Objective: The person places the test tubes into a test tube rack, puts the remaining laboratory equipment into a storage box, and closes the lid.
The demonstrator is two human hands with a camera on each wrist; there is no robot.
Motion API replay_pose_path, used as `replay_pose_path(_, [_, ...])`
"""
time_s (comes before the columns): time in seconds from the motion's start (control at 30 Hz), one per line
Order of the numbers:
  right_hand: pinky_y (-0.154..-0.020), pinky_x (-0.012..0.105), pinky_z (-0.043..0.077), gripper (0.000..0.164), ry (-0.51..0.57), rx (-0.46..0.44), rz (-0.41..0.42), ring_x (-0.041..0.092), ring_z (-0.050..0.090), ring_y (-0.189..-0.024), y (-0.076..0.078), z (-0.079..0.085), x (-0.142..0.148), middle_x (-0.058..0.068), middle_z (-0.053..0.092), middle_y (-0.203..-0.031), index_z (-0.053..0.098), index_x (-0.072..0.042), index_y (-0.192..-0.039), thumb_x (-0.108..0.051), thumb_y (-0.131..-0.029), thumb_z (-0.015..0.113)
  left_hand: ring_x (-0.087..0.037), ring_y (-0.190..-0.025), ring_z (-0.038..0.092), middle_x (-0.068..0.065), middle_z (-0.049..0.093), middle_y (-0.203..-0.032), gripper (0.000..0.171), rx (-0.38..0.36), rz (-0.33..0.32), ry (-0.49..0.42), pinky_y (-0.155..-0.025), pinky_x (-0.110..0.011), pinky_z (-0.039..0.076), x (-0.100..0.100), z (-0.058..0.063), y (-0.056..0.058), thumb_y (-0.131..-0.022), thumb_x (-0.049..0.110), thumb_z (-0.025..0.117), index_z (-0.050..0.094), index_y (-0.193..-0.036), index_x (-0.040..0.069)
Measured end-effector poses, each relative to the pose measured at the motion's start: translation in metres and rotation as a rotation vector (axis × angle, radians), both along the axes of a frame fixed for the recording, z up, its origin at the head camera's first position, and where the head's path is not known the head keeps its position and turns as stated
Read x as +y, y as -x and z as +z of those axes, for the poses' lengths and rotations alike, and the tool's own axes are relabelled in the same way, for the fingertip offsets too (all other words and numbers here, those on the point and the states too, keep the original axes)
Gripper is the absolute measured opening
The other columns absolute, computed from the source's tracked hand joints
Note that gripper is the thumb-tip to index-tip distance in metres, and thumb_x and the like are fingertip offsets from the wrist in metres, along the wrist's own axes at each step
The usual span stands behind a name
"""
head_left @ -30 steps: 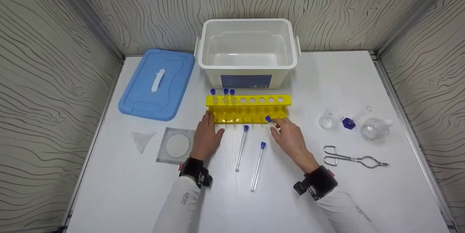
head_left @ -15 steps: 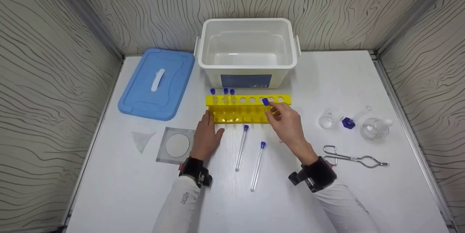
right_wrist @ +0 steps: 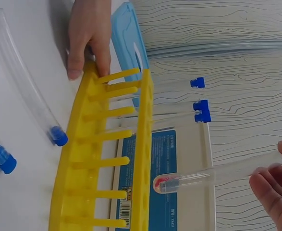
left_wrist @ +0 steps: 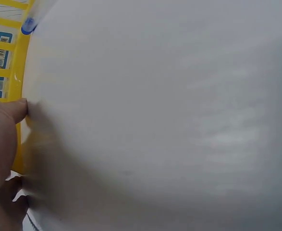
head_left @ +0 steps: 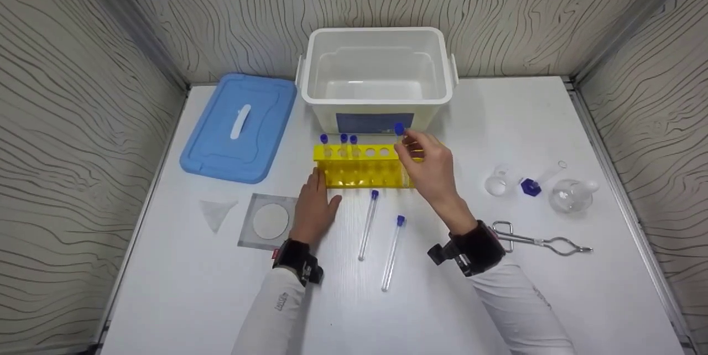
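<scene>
My right hand pinches a test tube with a blue cap between thumb and fingers. In the right wrist view, the rounded bottom of that test tube is beside the top plate of the yellow test tube rack, apart from it. My left hand rests at the left end of the rack, fingers straight and touching it. Three capped test tubes stand in holes at the rack's left. Two more capped tubes, a nearer one and a farther one, lie in front of the rack.
Behind the rack stands a white bin, with its blue lid to the left. A funnel and a packet with a white disc lie left. To the right are a beaker, a flask and metal tongs.
My right hand has raised the capped test tube from in front of the rack, moving up and slightly left until its cap stands above the rack. My left hand has stayed still.
</scene>
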State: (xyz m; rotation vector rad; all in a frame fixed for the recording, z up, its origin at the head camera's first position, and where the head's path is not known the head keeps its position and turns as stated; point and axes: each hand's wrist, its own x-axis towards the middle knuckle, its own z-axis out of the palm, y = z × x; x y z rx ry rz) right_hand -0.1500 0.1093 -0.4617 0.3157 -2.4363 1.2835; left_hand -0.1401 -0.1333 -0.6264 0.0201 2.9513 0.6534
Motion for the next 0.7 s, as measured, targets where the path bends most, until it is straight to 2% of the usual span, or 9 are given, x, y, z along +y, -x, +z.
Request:
replay_pose_path(0.17, [-0.08, 0.037, 0.062, 0.032, 0.034, 0.054, 0.03, 0.025, 0.072, -0.089, 0.006, 0.011, -0.004, 0.015, 0.07, -0.1, 0.067, 0.002, -0.119, -0.016, -0.092, 0.07, -0.033, -0.15, 0.03, -0.014, 0.012, -0.168, 0.082, -0.002, -0.004, 0.005, -0.123, -0.045, 0.03, 0.0, 0.0, 0.0, -0.1, 0.047, 0.052, 0.013, -0.159, 0.006])
replay_pose_path(0.33, [-0.081, 0.037, 0.062, 0.028, 0.069, 0.081, 0.062, 0.024, 0.072, -0.09, 0.014, 0.014, -0.008, 0.014, 0.07, -0.098, 0.067, 0.001, -0.117, -0.014, -0.093, 0.068, -0.033, -0.151, 0.029, -0.014, 0.012, -0.168, 0.082, -0.001, -0.002, -0.006, -0.123, -0.045, 0.029, 0.0, 0.002, 0.0, -0.1, 0.046, 0.052, 0.013, -0.159, 0.006])
replay_pose_path(0.57, [-0.085, 0.035, 0.061, 0.028, 0.096, 0.072, 0.086, 0.024, 0.072, -0.095, 0.021, 0.008, -0.013, 0.014, 0.07, -0.101, 0.066, 0.001, -0.117, -0.013, -0.093, 0.069, -0.032, -0.151, 0.028, -0.013, 0.011, -0.168, 0.083, -0.007, 0.01, -0.012, -0.123, -0.045, 0.028, 0.001, 0.002, 0.0, -0.099, 0.046, 0.053, 0.012, -0.159, 0.007])
replay_pose_path(0.7, [-0.086, 0.038, 0.061, 0.031, 0.106, 0.05, 0.081, 0.025, 0.072, -0.097, 0.023, 0.003, -0.016, 0.015, 0.07, -0.103, 0.065, 0.001, -0.119, -0.015, -0.093, 0.069, -0.032, -0.151, 0.029, -0.013, 0.012, -0.168, 0.083, -0.007, 0.016, -0.018, -0.123, -0.044, 0.029, 0.001, 0.001, 0.0, -0.099, 0.047, 0.053, 0.012, -0.159, 0.007])
